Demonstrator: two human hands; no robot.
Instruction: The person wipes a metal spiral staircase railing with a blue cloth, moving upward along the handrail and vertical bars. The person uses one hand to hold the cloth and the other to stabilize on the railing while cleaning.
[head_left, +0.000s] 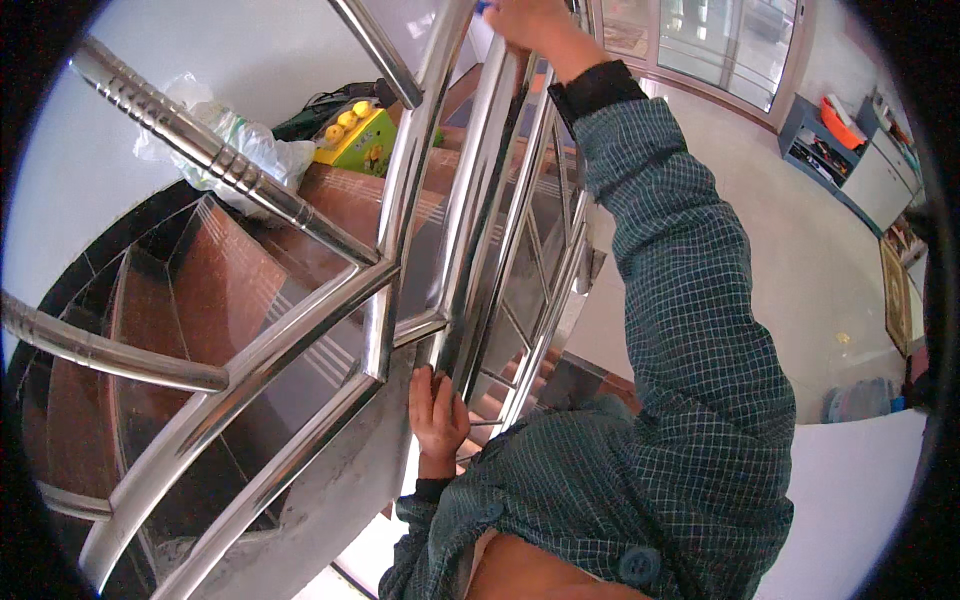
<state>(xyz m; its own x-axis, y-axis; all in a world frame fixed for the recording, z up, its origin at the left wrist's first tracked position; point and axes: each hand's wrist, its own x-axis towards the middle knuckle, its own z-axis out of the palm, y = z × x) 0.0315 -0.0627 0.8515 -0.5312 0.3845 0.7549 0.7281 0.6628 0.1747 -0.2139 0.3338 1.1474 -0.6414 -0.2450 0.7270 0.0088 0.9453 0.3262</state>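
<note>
My left hand (439, 420) grips the lower end of a polished stainless steel stair-railing post (469, 247), its fingers curled over the metal. At the top edge of the view, my right hand (529, 26) is raised beside the upper part of the railing. A small blue object (484, 7) shows at its fingertips, mostly cut off by the frame, so its kind is unclear. Curved steel handrails (247, 375) run off to the lower left of both hands.
Brown-and-black stair treads (232, 247) wind behind the railing. A white plastic bag (232, 142) and a yellow-green carton (364, 142) with yellow fruit on top sit on the steps. Across the tiled floor (780, 262) stand a grey cabinet (874, 172) and a glass door (724, 49).
</note>
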